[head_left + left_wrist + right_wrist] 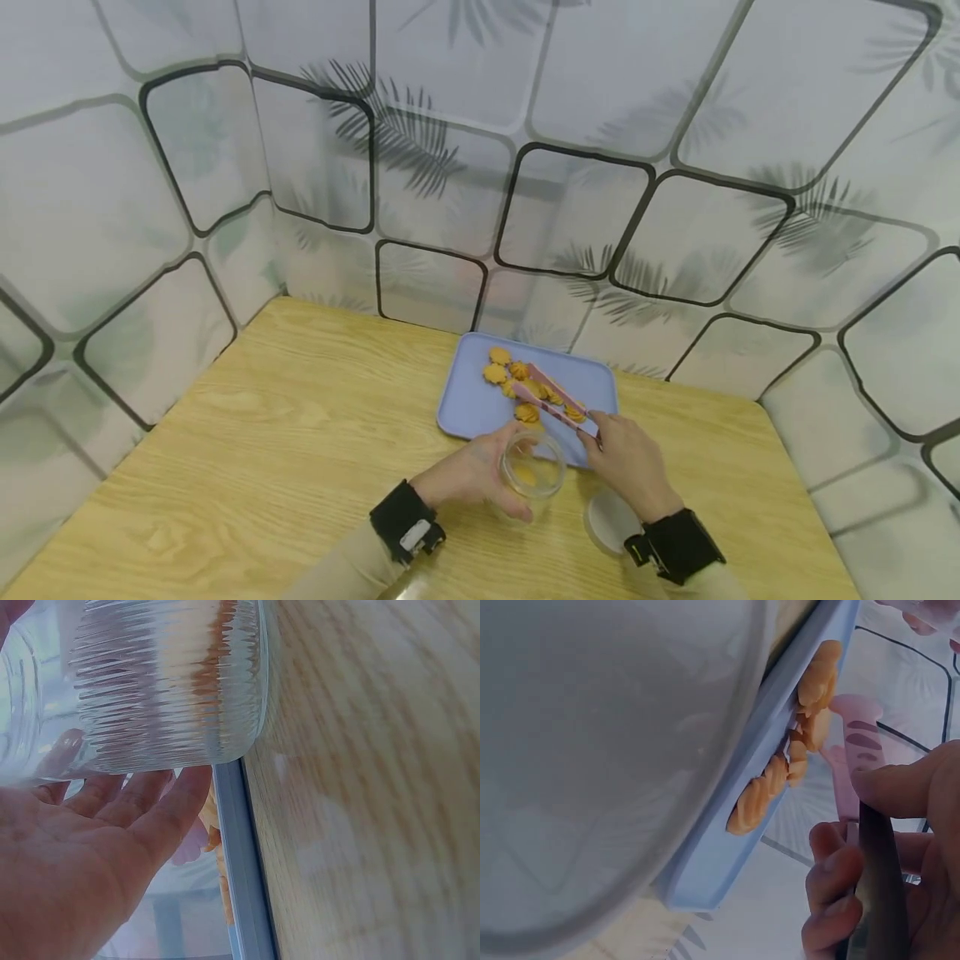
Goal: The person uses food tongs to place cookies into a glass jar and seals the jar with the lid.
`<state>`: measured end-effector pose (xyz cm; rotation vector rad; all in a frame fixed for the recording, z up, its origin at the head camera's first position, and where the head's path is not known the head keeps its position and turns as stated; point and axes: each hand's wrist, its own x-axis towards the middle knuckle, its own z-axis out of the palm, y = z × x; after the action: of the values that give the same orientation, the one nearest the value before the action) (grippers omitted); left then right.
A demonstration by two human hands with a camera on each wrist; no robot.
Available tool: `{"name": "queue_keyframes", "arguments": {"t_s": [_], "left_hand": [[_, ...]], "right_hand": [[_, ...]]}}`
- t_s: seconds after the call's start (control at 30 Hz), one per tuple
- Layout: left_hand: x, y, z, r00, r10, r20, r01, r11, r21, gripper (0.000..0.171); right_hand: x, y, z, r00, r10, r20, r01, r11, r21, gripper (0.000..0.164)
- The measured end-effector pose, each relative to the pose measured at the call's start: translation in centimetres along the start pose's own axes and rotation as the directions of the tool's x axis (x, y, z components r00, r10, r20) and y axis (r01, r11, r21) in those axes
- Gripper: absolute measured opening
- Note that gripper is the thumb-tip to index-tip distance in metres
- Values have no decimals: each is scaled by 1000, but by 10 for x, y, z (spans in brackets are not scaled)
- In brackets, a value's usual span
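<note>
A clear glass jar (557,473) with ribbed sides is gripped round its side by my left hand (476,475), its open mouth facing up. Something orange-yellow, like a cookie (525,475), shows inside it. My right hand (633,462) holds pink tongs (864,742) by their dark handle, thumb on top in the right wrist view. The tong arms stand apart over the blue tray (468,417), their tips among several swirled golden cookies (495,373). In the left wrist view the jar's base is close over the wooden table.
A round whitish lid (609,521) lies on the wooden table (300,433), beneath my right wrist. The tray stands near the back edge, against a patterned curtain (442,287). More cookies (754,802) sit along the tray's near side in the right wrist view.
</note>
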<state>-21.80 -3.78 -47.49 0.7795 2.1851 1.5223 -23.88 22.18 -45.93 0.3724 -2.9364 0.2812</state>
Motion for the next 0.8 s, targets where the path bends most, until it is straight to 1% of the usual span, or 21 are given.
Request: {"name": "queue_keyframes", "arguments": {"t_s": [0.2, 0.3, 0.4, 0.57, 0.6, 0.7, 0.8], "left_hand": [[0, 0, 1, 1000, -6, 1, 6, 1000, -5, 93], [0, -1, 0, 1000, -7, -2, 7, 1000, -21, 92], [0, 0, 0, 1000, -9, -1, 9, 1000, -20, 93], [-1, -1, 0, 1000, -15, -11, 15, 1000, 5, 94], [-1, -1, 0, 1000, -17, -11, 16, 1000, -3, 94], [-1, -1, 0, 1000, -14, -10, 14, 1000, -16, 94], [0, 0, 1, 1000, -10, -7, 10, 1000, -1, 93]], "right_hand": [[0, 0, 0, 998, 41, 54, -43, 998, 38, 32], [-2, 0, 1, 997, 53, 64, -57, 996, 67, 31], [-4, 2, 3, 997, 68, 44, -71, 994, 88, 25], [-7, 4, 6, 998, 62, -18, -60, 994, 96, 15], [-8, 4, 6, 998, 57, -24, -54, 994, 99, 14], [-11, 5, 6, 998, 57, -19, -53, 988, 148, 15], [-15, 8, 3, 996, 87, 29, -91, 968, 235, 22]]}}
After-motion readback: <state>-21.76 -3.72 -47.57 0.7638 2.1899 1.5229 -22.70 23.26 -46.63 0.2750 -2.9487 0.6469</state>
